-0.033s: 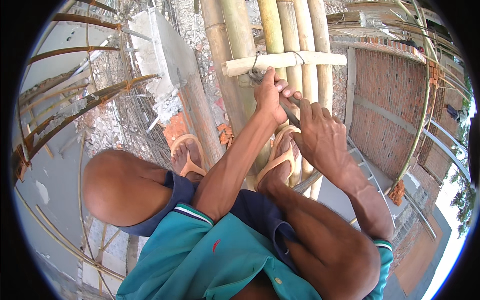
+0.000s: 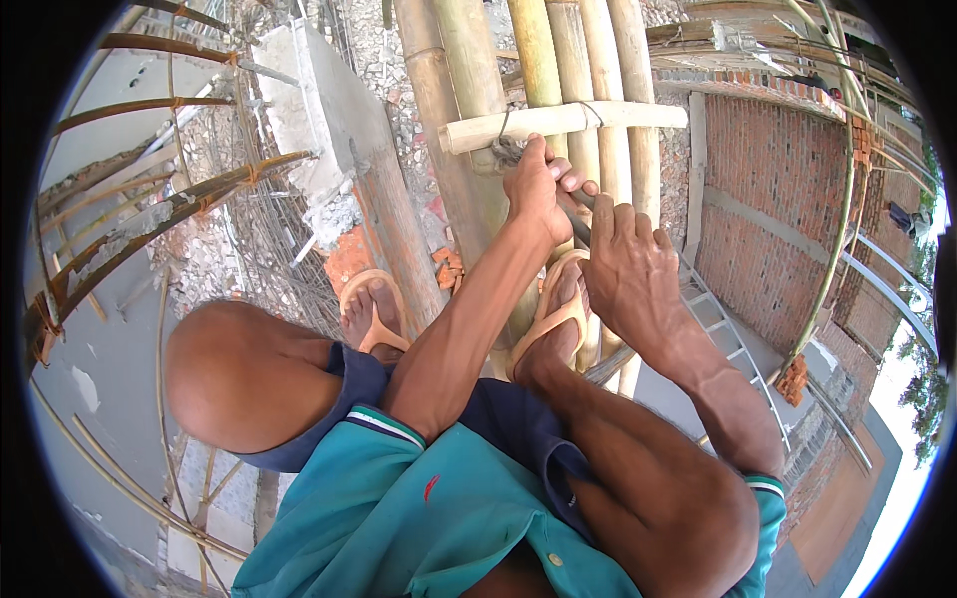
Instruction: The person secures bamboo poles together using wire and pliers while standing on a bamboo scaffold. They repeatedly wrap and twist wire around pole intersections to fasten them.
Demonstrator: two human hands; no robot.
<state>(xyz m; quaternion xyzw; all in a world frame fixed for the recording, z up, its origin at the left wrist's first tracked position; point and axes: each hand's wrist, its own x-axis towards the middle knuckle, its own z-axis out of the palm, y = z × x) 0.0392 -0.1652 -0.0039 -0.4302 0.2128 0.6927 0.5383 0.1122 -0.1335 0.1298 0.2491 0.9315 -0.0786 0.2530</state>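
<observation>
Building site, open to daylight. Worker squatting, knees wide, teal shirt (image 2: 419,528) and dark blue shorts (image 2: 367,379).

Both hands together in front, over a row of bamboo poles (image 2: 541,55) that run away from the body. A pale crossbar (image 2: 568,125) lies across the poles, bound by dark ties; one tie (image 2: 506,151) bunches into a tangle at its left part, right by the left thumb.

Left hand (image 2: 538,199): fingers curled in, thumb pointing up beside the tangle, clamped on a dark rod (image 2: 580,231). Whether the fist also pinches the loose tie, I can't tell.

Right hand (image 2: 630,254): just beside the left, back of the hand up, fingers bent over the same rod. Knuckles nearly meet the left fingertips. Rod sits between the two hands, below the crossbar, slanting; most of it hidden by fingers, so its full shape is unclear.

Feet: tan sandals on both. Right sandal (image 2: 551,324) on the bamboo, under the hands; left sandal (image 2: 374,339) apart from it, near a brown beam (image 2: 399,224).

Around: grey concrete block (image 2: 334,100) at upper left, rubble (image 2: 374,55) behind it, broken bricks (image 2: 448,267) between the feet. To the right, a brick wall (image 2: 773,189), with a ladder (image 2: 736,351) slanting below it. Rusty-brown poles (image 2: 189,204) cross at far left.
</observation>
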